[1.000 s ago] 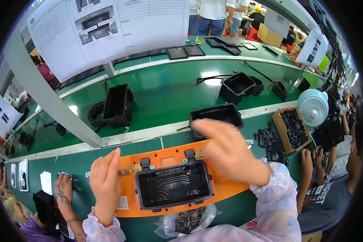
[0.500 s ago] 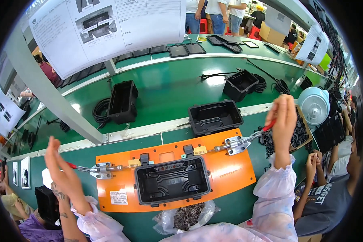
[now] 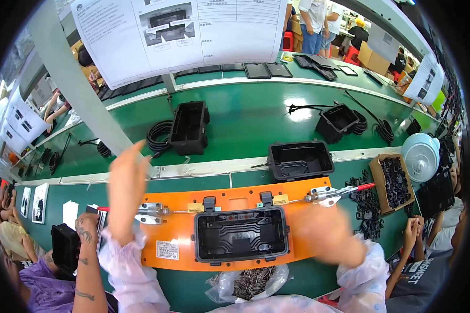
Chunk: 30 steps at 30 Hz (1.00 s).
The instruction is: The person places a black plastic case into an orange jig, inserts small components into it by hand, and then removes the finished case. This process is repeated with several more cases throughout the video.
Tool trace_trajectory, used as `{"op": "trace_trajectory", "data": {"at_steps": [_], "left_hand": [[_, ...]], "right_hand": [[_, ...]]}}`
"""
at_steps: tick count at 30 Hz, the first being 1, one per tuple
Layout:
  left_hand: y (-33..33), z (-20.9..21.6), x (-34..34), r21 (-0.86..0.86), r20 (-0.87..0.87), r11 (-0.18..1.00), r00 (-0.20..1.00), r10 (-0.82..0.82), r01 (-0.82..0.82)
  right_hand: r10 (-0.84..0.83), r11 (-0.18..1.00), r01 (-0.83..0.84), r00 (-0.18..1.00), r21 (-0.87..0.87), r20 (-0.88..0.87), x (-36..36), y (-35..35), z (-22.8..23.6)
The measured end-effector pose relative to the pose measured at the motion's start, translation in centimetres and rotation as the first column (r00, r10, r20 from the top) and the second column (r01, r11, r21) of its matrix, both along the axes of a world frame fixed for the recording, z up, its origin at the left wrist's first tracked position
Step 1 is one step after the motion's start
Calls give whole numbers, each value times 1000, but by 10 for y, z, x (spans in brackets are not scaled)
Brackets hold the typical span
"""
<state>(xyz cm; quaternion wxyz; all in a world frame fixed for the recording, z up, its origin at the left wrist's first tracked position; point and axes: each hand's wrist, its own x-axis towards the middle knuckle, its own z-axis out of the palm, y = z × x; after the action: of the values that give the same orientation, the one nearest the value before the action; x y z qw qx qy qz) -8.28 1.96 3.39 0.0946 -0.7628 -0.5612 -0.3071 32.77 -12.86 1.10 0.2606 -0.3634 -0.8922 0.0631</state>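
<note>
A black plastic box (image 3: 240, 256), open at the top, sits in an orange fixture plate (image 3: 310, 255). Toggle clamps lie on both sides: the left clamp (image 3: 152, 213) and the right clamp (image 3: 325, 196), each with a red handle and a rod toward the box's hinge lugs. My left hand (image 3: 126, 182) is raised over the plate's left end, beside the left clamp's handle, its fingers smeared by motion. Blurred too, my right hand (image 3: 326, 235) hangs over the plate's right end, right of the box and apart from the right clamp's handle.
A clear bag of metal pins (image 3: 253, 281) lies before the plate. Behind stand more black boxes (image 3: 301, 160) and coiled cables (image 3: 159, 136). To the right are a carton of small black parts (image 3: 394, 182) and a pale blue fan (image 3: 421, 156). A co-worker's hand (image 3: 86, 224) is close at left.
My right hand has left the right clamp's red handle and moved down toward the box. My left hand has swung up and right. The whole view has shifted, with the scene sliding right.
</note>
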Motion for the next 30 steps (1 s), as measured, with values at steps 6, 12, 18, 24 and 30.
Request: {"op": "trace_trajectory", "data": {"at_steps": [6, 12, 18, 24, 30], "left_hand": [[89, -26, 95, -234, -99, 915, 929, -358, 328], [134, -59, 106, -359, -169, 929, 973, -157, 88], [123, -18, 75, -387, 135, 896, 975, -177, 217], [44, 41, 53, -239, 600, 841, 755, -265, 485], [-13, 75, 32, -120, 508, 908, 810, -291, 402]], "right_hand": [[262, 961, -273, 947, 33, 186, -99, -17, 2], [267, 935, -291, 954, 202, 140, -104, -10, -14], [277, 890, -319, 946, 326, 168, -104, -10, -9], [268, 908, -312, 945, 279, 187, -104, -12, -7], [230, 934, -253, 966, 253, 115, -110, -15, -5]]}}
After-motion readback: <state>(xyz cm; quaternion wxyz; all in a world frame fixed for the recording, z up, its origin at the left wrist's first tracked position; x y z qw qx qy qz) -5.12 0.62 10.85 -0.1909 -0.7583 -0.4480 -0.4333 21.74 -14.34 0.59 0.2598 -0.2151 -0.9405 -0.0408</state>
